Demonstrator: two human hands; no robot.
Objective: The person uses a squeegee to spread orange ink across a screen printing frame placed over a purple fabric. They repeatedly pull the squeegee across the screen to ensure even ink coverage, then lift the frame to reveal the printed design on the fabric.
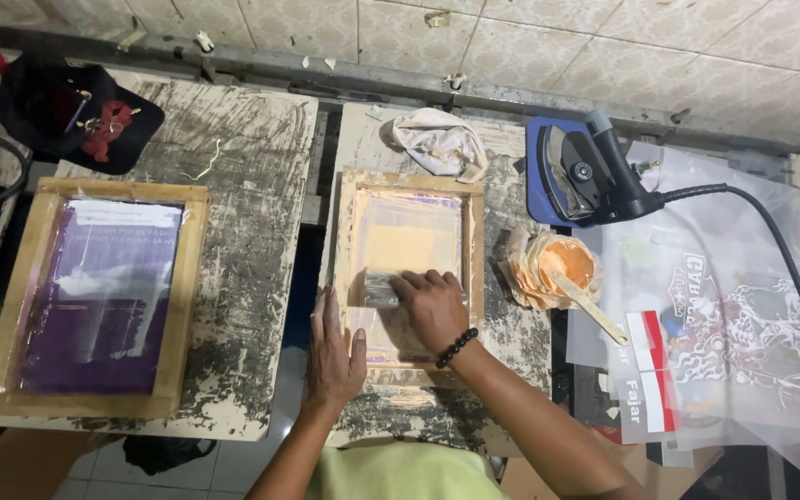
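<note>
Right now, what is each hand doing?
Left hand: open, flat on the near edge of the wooden frame.
Right hand: closed on the squeegee inside the frame.

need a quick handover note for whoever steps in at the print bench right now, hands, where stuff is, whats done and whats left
Left hand: flat on the near-left corner of the small wooden screen frame, steadying it.
Right hand: gripping the squeegee inside the frame, about midway down the mesh.
Ink cup with orange ink and a stick stands just right of the frame; a rag lies behind it.
Large frame with purple mesh sits untouched on the left board.
Done: the squeegee is partway along the mesh, which looks orange-tinted.
Left, judging by this: finish the stroke, then lift the frame. What lies under the screen cannot be seen.
</note>
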